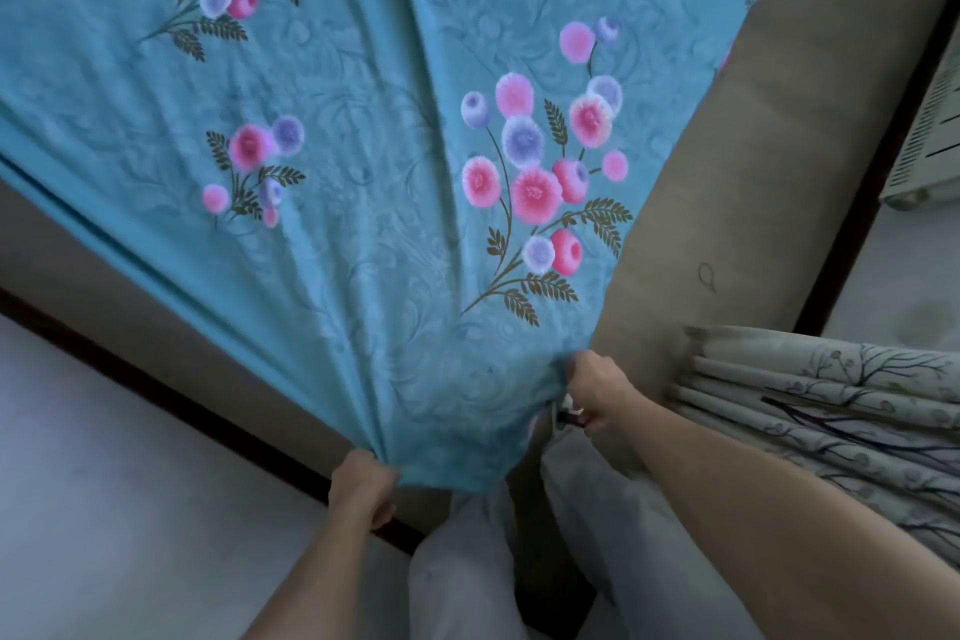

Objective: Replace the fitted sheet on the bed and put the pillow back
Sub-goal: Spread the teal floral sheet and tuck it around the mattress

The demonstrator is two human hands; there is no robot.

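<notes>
While the teal flowered sheet (363, 172) lay stretched over the brown mattress (769, 161), its corner bunched at the mattress's near corner, the left hand (361, 489) and right hand (597, 392) each gripped that gathered edge. Beside the mattress hung a branch-patterned curtain (841, 421) over pale floor (104, 457).

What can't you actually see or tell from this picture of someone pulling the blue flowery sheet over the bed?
- Head view: no pillow shows; the frame ends at the sheet.
- The mattress corner is hidden by bunched fabric between the left hand and right hand.
- A small dark object by the right hand is too blurred to name.
- The curtain is cut off at the right edge.
</notes>
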